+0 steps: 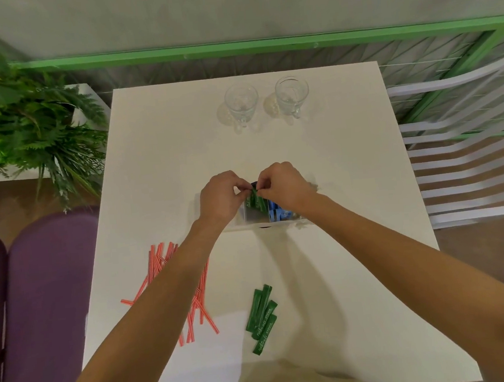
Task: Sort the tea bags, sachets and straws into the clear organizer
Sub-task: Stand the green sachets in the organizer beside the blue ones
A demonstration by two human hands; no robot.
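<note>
We see a big white desk point(334, 168) with a purple chair point(45, 285) on its left side and a leafy plant point(25, 119) behind that. A pile of red striped straws point(159, 260) lies on the near left part of the desk. The clear organizer point(248, 217) sits in the middle. A small heap of green sachets point(262, 318) lies near us, to the right of the straws. Two glass mugs point(241, 103) stand at the far side. The left hand point(219, 198) and right hand point(285, 185) are over the organizer, and the fingers of both pinch the tops of the held green sachets point(257, 199), which stand in a middle slot. Blue packets point(277, 213) fill the slot just to the right
</note>
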